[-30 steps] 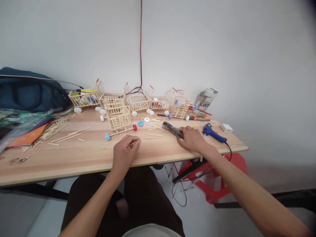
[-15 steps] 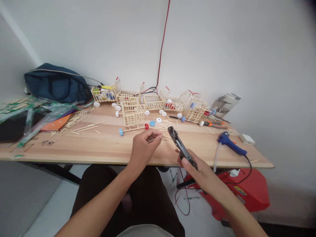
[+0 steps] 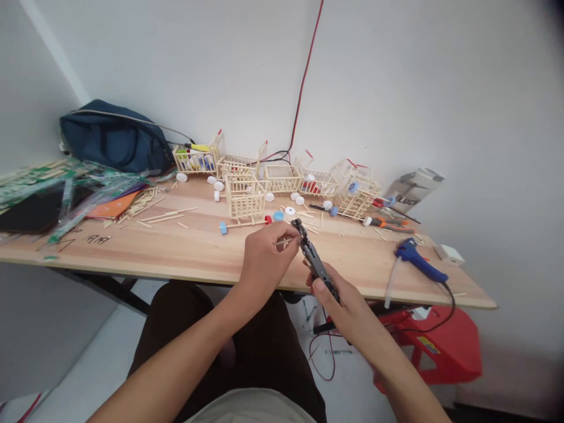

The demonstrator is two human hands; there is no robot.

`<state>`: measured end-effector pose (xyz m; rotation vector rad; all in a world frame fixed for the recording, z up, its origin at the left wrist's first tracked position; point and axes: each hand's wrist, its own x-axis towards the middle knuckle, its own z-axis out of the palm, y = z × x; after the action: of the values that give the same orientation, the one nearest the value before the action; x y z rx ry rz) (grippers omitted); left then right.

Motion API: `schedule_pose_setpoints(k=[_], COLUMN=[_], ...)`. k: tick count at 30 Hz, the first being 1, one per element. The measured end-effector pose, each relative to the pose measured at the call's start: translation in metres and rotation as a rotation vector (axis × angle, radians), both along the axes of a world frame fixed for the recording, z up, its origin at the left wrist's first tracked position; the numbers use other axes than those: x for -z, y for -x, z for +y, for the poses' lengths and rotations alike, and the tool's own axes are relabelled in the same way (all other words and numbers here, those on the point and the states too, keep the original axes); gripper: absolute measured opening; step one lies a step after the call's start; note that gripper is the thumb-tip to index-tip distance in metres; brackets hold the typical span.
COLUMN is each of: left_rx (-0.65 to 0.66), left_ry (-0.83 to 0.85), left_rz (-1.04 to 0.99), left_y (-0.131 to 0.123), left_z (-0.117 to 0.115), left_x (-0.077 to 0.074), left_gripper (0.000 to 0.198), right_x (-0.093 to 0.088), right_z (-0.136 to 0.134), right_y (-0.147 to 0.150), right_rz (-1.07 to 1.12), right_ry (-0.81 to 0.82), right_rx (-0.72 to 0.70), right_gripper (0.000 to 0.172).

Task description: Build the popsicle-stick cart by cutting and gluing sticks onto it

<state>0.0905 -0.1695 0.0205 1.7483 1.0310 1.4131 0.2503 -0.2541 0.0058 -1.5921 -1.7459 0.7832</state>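
My left hand (image 3: 269,251) is closed in a pinch around a thin wooden stick (image 3: 283,241), most of it hidden by the fingers. Its fingertips are at the jaws of a dark metal multi-tool with plier jaws (image 3: 314,258). My right hand (image 3: 337,294) wraps round the tool's handles, its jaws pointing up and to the left. Just beyond my left hand stands a small stick-built shopping cart (image 3: 245,200), with an axle below it carrying a blue wheel (image 3: 223,228) and a red wheel (image 3: 268,220). A blue bottle cap (image 3: 278,215) and a white cap (image 3: 289,210) lie beside it.
Several more stick carts (image 3: 282,179) line the wall. A blue glue gun (image 3: 418,258), orange-handled pliers (image 3: 390,224) and a white adapter (image 3: 449,255) lie at right. Loose sticks (image 3: 167,215), an orange sheet (image 3: 115,205) and a blue bag (image 3: 117,138) are at left.
My hands have come together; the tool's jaws now meet the fingertips of my left hand at the stick. The whole view has shifted slightly, with the table's things appearing farther right.
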Motion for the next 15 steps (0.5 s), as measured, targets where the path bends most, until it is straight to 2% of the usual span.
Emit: schedule_pose_setpoints(k=[9, 15], left_rx=[-0.052, -0.084], left_ry=[-0.100, -0.188], left_rz=[0.217, 0.290], left_y=[0.004, 0.005], left_z=[-0.004, -0.004], left_x=[-0.006, -0.001], left_gripper=[0.017, 0.018], right_x=[0.011, 0.012], right_z=[-0.001, -0.002], right_y=[0.006, 0.010], right_rz=[-0.003, -0.019], right_ry=[-0.059, -0.062], right_rx=[0.025, 0.069], right_gripper=[0.047, 0.049])
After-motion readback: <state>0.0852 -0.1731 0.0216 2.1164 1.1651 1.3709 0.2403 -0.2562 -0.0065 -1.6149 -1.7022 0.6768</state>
